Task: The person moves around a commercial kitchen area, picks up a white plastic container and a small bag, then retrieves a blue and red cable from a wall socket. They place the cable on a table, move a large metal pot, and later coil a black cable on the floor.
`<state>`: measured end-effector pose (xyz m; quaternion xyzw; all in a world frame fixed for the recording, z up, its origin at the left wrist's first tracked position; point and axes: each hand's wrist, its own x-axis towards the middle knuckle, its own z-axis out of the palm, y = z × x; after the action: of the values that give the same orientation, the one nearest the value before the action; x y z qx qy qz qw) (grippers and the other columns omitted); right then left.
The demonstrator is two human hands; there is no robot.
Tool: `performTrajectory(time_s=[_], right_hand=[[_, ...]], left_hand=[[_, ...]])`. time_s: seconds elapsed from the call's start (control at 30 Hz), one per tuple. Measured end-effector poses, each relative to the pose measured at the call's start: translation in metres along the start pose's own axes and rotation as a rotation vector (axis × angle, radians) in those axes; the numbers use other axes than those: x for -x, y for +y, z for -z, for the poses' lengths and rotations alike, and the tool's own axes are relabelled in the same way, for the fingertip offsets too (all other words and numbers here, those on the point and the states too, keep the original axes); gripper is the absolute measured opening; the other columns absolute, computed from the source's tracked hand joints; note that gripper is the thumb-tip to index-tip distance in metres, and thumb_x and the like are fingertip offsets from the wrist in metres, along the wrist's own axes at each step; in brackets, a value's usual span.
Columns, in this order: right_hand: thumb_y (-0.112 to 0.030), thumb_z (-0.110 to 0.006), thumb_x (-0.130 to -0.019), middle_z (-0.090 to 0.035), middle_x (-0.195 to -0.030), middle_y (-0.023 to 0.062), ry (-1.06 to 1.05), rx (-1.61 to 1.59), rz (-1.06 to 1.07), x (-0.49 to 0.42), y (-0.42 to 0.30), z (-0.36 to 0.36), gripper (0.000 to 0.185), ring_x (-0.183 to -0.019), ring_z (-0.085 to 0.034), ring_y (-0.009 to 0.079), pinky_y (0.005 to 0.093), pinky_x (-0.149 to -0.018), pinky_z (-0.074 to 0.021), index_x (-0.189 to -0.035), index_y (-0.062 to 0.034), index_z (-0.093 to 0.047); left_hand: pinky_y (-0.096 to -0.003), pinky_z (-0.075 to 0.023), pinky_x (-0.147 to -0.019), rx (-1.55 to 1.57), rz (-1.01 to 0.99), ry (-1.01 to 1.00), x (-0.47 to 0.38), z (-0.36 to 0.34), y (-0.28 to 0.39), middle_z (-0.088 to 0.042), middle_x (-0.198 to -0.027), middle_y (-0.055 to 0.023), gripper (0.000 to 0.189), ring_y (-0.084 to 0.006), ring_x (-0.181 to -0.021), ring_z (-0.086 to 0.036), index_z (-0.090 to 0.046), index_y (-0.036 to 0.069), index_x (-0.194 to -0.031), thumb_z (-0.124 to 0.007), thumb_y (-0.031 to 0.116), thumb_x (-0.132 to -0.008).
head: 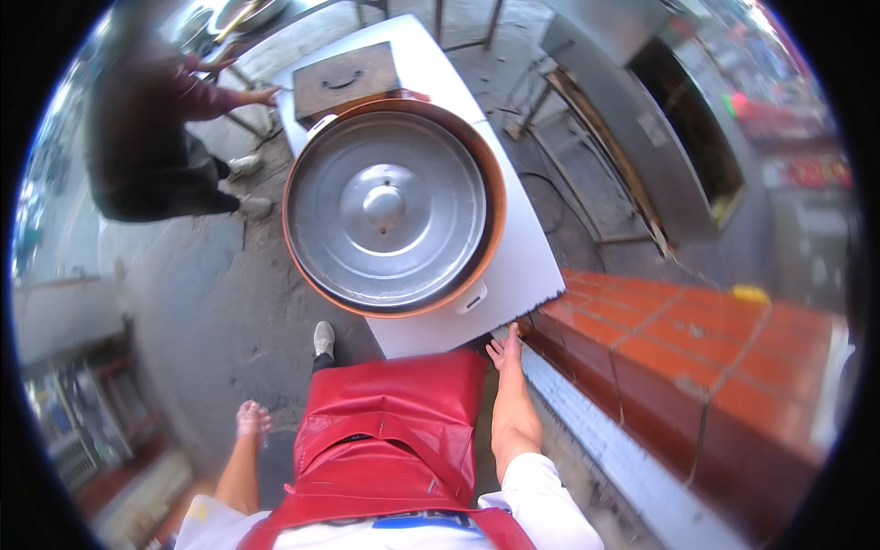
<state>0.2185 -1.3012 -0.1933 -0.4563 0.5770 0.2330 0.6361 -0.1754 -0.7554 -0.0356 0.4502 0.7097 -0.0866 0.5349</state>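
A large round pot (496, 199) with an orange-brown rim and pale side handles stands on a white table (522, 254). Inside its rim lies a round metal lid (426, 254) with a domed centre, off to one side. My right hand (507, 346) is near the table's front corner, fingers apart, holding nothing; whether it touches the corner I cannot tell. At the lower left my left hand (254, 419) hangs beside me, seemingly in a clear plastic glove, its fingers partly curled. I wear a red apron (395, 412).
Behind the pot lies a wooden board (347, 75) with a dark handle. Another person (158, 130) stands at the table's far left, a hand near the board. A red-tiled ledge (660, 330) runs along the right. A metal cabinet (639, 130) stands beyond it.
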Motion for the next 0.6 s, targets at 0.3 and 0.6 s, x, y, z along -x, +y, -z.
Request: performTrajectory(time_s=[0.3, 0.6], right_hand=[[-0.068, -0.058, -0.078, -0.039, -0.143, 0.0068, -0.333, -0.219, -0.026, -0.088, -0.060, -0.013, 0.085, -0.129, -0.036, 0.0288, 0.0493, -0.106, -0.0305, -0.140, -0.0141, -0.036], [-0.067, -0.060, -0.077, -0.044, -0.139, 0.0045, -0.221, -0.213, -0.064, -0.079, -0.075, -0.028, 0.083, -0.124, -0.042, 0.0279, 0.0454, -0.105, -0.0345, -0.137, -0.0128, -0.042]], left_hand=[[-0.0363, -0.0500, -0.070, -0.070, 0.409, 0.193, 0.235, -0.053, -0.199, -0.061, -0.105, -0.0130, 0.044, -0.0213, -0.084, -0.059, -0.043, 0.006, -0.133, -0.053, 0.025, -0.094], [-0.0381, -0.0508, -0.060, -0.056, 0.436, 0.166, 0.247, -0.098, -0.205, -0.063, -0.094, -0.0147, 0.047, -0.0221, -0.070, -0.060, -0.037, 0.011, -0.137, -0.052, 0.023, -0.095]])
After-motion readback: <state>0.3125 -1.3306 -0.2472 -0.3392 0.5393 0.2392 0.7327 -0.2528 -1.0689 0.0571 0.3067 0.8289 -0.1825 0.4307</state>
